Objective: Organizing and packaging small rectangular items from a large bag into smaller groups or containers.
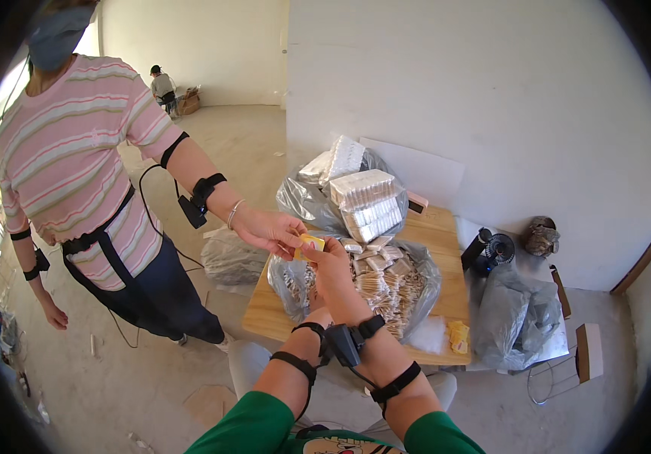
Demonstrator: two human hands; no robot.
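My right hand (331,266) pinches a small yellow card (312,243) above the left side of the table. A co-worker's hand (269,229), reaching in from the left, has its fingers on the same card. My left hand (316,309) is low behind my right wrist, and its fingers are mostly hidden. Just beyond and to the right of my hands, a grey plastic bag (433,274) lies spread with loose wooden-stick cotton swabs (390,291) and several small bundles in it.
Stacked white packs (367,198) sit in another bag at the back of the wooden table (261,312). Yellow cards (458,337) lie beside clear film (427,335) at its front right. A co-worker (83,151) stands left. A fan (500,248) and grey bag (518,314) are right.
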